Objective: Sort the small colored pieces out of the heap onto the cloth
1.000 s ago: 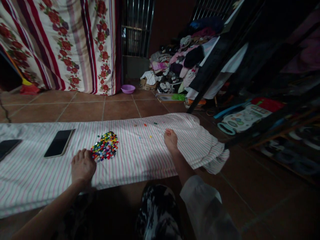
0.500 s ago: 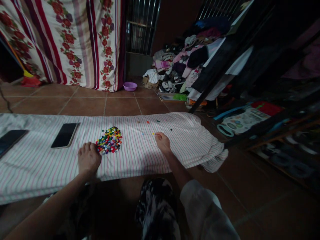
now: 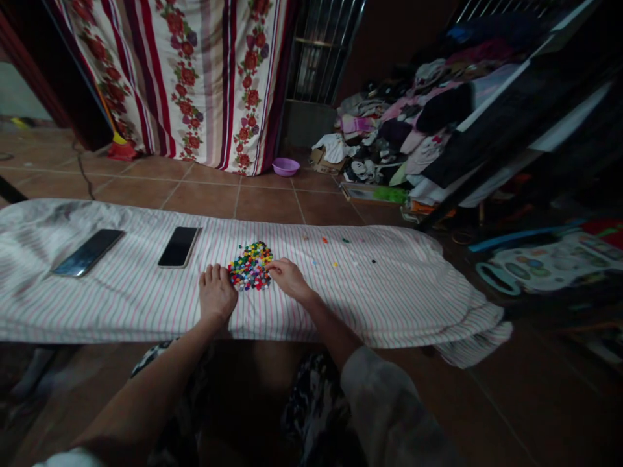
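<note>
A pile of tiny coloured pieces point(image 3: 250, 267), perhaps beads, lies on a striped cloth point(image 3: 403, 295). My left hand point(image 3: 217, 295) rests flat, palm down, against the pile's left edge with its fingers stretched out. At the right edge of the pile, my right hand point(image 3: 289, 279) has thumb and forefinger drawn together; whatever is between them is too small to make out. Farther right, single pieces lie apart in two loose rows, among them an orange piece point(image 3: 325, 240), a green piece point(image 3: 345, 240), a yellow piece point(image 3: 335, 264) and a black piece point(image 3: 374, 261).
Left of my hands lie a phone point(image 3: 179, 247) and a second dark phone or tablet point(image 3: 89, 251). Beyond the cloth-covered surface are a flowered curtain point(image 3: 214, 84), a purple basin point(image 3: 286, 167) and a heap of clothes point(image 3: 389, 130). A dark slanting post stands at right.
My right hand has moved left, from beside the yellow piece to the pile, leaving that piece on the cloth. My left hand stays by the pile. The view has swung left.
</note>
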Demonstrator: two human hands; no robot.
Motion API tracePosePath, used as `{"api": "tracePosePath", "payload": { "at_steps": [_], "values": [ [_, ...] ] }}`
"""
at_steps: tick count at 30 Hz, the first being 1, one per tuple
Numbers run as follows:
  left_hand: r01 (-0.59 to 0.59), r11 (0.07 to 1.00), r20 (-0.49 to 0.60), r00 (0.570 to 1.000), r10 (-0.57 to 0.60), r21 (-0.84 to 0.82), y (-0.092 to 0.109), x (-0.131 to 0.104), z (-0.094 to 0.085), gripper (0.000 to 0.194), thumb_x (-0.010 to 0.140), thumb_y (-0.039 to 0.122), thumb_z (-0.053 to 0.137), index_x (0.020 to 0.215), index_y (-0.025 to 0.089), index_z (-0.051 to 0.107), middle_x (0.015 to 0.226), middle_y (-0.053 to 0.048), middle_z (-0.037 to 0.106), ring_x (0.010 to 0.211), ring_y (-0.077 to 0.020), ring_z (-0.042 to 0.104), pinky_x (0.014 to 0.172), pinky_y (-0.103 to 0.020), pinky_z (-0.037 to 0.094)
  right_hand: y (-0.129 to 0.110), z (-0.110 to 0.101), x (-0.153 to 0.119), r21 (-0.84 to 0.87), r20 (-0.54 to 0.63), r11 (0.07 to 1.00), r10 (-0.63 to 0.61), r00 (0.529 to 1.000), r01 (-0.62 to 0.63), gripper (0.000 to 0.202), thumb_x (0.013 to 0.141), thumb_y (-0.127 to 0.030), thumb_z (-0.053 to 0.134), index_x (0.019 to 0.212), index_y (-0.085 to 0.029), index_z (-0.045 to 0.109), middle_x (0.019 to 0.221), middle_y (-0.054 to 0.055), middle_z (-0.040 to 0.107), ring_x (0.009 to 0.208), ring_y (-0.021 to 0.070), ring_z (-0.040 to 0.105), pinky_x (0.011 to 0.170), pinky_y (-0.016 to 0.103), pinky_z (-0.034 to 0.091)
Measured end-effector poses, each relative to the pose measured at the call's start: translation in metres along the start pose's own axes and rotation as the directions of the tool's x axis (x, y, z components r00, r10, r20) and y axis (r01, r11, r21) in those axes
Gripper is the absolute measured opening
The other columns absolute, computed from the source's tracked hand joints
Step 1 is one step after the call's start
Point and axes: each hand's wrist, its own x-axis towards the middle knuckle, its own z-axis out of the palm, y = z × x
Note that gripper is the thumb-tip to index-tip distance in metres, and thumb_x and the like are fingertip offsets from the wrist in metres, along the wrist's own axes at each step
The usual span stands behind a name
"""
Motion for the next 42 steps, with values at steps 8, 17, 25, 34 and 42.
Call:
{"api": "tracePosePath", "payload": {
  "at_steps": [8, 17, 25, 34, 42],
  "values": [
    [-0.012, 1.0, -0.026, 1.0, 0.012, -0.003, -0.001, 0.001, 0.001, 0.04, 0.09, 0.022, 0.03, 0.118, 0.007, 0.055, 0.132, -0.02, 0.053, 0.131, -0.0333, 0.04, 0.108, -0.048, 0.029, -0.019, 0.014, 0.04, -0.127, 0.014, 0.992, 0.01, 1.0, -0.008, 0.025, 0.085, -0.014, 0.053, 0.091, -0.023, 0.075, 0.092, 0.004, 0.065, 0.088, 0.0162, 0.06, 0.084, 0.025, 0.044],
    [0.02, 0.996, 0.02, 1.0, -0.019, -0.081, 0.0, 0.001, -0.003, 0.042, 0.088, 0.02, 0.03, 0.119, 0.005, 0.054, 0.135, -0.022, 0.051, 0.135, -0.0346, 0.036, 0.111, -0.049, 0.026, -0.021, 0.004, 0.025, -0.195, 0.169, 0.979, -0.028, 0.985, 0.061, 0.027, 0.082, -0.009, 0.053, 0.087, -0.023, 0.075, 0.093, 0.004, 0.067, 0.088, 0.017, 0.061, 0.083, 0.026, 0.045],
    [0.02, 0.997, 0.031, 0.999, -0.017, -0.068, 0.0, 0.002, -0.005, 0.041, 0.088, 0.02, 0.029, 0.118, 0.008, 0.055, 0.133, -0.021, 0.052, 0.134, -0.0343, 0.037, 0.109, -0.05, 0.027, -0.022, -0.001, 0.007, -0.099, 0.1, 0.99, -0.093, 0.991, 0.103, 0.026, 0.084, -0.01, 0.054, 0.093, -0.023, 0.074, 0.097, 0.003, 0.066, 0.094, 0.0153, 0.06, 0.088, 0.027, 0.045],
    [0.001, 0.999, -0.012, 1.0, -0.001, -0.046, -0.001, 0.001, -0.001, 0.04, 0.088, 0.019, 0.03, 0.116, 0.007, 0.056, 0.13, -0.021, 0.054, 0.132, -0.0333, 0.039, 0.108, -0.049, 0.029, -0.006, 0.002, -0.01, -0.024, 0.052, 0.999, -0.033, 0.998, 0.035, 0.027, 0.083, -0.009, 0.055, 0.096, -0.023, 0.074, 0.101, 0.004, 0.069, 0.098, 0.0165, 0.062, 0.091, 0.029, 0.047],
    [-0.005, 1.0, -0.04, 0.999, 0.005, 0.008, -0.003, 0.001, 0.006, 0.038, 0.088, 0.02, 0.031, 0.113, 0.009, 0.057, 0.129, -0.018, 0.055, 0.131, -0.033, 0.041, 0.108, -0.047, 0.031, 0.015, 0.018, -0.022, 0.249, -0.106, 0.968, 0.047, 0.993, -0.019, 0.032, 0.086, -0.015, 0.05, 0.11, -0.026, 0.069, 0.109, 0.002, 0.071, 0.101, 0.0166, 0.066, 0.094, 0.031, 0.05]
  ]
}}
